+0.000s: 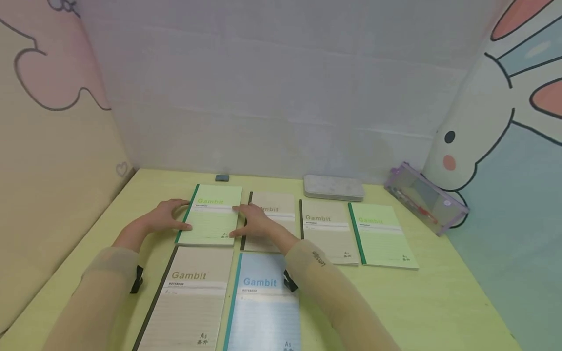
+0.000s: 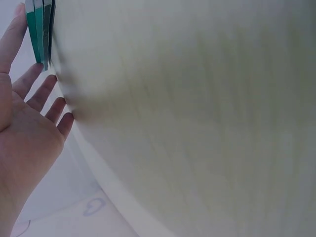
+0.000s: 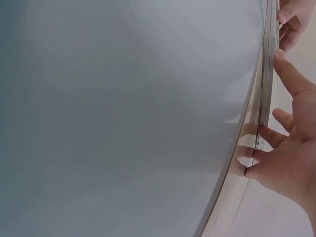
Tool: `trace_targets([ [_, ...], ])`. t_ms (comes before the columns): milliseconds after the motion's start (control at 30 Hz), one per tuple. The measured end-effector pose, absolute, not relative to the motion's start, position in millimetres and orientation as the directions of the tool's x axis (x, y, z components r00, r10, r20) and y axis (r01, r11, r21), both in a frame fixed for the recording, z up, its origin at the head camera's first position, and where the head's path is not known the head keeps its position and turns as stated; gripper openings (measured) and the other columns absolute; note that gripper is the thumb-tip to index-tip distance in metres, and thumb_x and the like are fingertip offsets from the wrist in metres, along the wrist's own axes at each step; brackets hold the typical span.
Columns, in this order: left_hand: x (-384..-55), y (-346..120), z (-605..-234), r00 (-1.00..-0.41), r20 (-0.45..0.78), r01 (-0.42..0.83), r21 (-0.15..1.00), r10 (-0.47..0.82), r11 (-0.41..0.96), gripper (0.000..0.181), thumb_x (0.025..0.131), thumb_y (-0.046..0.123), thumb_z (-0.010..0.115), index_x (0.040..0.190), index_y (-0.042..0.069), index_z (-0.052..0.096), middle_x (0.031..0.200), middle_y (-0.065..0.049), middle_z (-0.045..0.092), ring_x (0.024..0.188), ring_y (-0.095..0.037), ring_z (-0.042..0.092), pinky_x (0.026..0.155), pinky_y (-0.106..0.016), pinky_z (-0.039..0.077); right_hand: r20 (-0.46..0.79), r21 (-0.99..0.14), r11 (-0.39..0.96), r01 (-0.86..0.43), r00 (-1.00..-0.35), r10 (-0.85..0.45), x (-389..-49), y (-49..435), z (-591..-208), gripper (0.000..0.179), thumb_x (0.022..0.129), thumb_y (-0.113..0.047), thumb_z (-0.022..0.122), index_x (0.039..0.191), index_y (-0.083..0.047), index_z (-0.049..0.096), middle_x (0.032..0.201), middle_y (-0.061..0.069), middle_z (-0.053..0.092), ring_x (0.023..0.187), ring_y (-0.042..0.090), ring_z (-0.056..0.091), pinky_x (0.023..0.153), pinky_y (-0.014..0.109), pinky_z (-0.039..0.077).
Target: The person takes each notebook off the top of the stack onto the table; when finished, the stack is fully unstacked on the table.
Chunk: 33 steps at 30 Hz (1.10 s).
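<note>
A stack of notebooks, topped by a light green one, lies at the back left of the table. My left hand is at its spine side, thumb and fingers spread. In the left wrist view, the left hand has its fingertips by the stacked green and dark spines. On the opposite edge, my right hand touches the stack with extended fingers and partly covers a beige notebook beside it. The right wrist view shows the right hand along the page edges.
In front lie a beige notebook and a blue notebook. Further right are another beige notebook and a green notebook. Along the back stand a small dark block, a grey case and a transparent purple-edged pencil pouch.
</note>
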<state>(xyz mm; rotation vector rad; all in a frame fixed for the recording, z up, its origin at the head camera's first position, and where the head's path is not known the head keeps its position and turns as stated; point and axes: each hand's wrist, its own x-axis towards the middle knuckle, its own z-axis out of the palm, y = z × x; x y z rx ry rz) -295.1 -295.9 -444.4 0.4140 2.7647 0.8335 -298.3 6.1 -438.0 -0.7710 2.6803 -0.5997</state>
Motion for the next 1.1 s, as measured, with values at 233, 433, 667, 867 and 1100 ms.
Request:
trace_targets([
  [233,-295,-295,-445,-0.936,-0.138,0.193,0.571,0.325,0.798,0.097,0.073,0.047,0.077,0.143,-0.003,0.032,0.145,-0.033,0.025,0.133,-0.054,0.017,0.102,-0.07,0.019,-0.167,-0.419,0.788,-0.451,-0.815,-0.555,-299,6,-439,0.084,0.08,-0.052,0.069,0.148,-0.018,0.032,0.154,0.006,0.029,0.143,0.028,0.018,0.116,0.047,0.015],
  [433,-297,-295,-447,-0.935,-0.142,0.184,0.586,0.323,0.789,0.097,0.073,0.046,0.077,0.144,-0.002,0.031,0.147,-0.032,0.023,0.134,-0.053,0.016,0.103,-0.069,0.018,-0.151,-0.42,0.783,-0.459,-0.815,-0.559,-301,7,-441,0.083,0.081,-0.049,0.069,0.148,-0.017,0.032,0.154,0.007,0.026,0.143,0.026,0.021,0.116,0.043,0.016],
  [667,-297,-293,-445,-0.937,-0.155,0.149,0.636,0.314,0.757,0.099,0.074,0.047,0.076,0.147,0.002,0.027,0.15,-0.03,0.019,0.136,-0.053,0.013,0.104,-0.069,0.017,-0.152,-0.467,0.773,-0.43,-0.822,-0.549,-301,9,-441,0.082,0.081,-0.045,0.071,0.148,-0.017,0.033,0.155,0.008,0.025,0.142,0.025,0.023,0.116,0.041,0.018],
  [867,-295,-291,-439,-0.942,-0.104,0.155,0.708,0.319,0.689,0.091,0.079,0.041,0.075,0.148,0.005,0.027,0.144,-0.025,0.035,0.13,-0.046,0.031,0.1,-0.063,0.031,-0.161,-0.468,0.779,-0.416,-0.827,-0.539,-302,10,-442,0.083,0.08,-0.046,0.071,0.148,-0.018,0.032,0.154,0.008,0.025,0.142,0.025,0.023,0.115,0.041,0.02],
  [1100,-294,-288,-430,-0.95,-0.063,0.138,0.793,0.304,0.593,0.083,0.083,0.03,0.073,0.149,0.008,0.027,0.13,-0.023,0.05,0.105,-0.031,0.06,0.083,-0.038,0.05,-0.162,-0.484,0.773,-0.41,-0.826,-0.54,-302,11,-443,0.084,0.08,-0.046,0.072,0.148,-0.018,0.032,0.154,0.01,0.026,0.142,0.026,0.023,0.114,0.04,0.022],
])
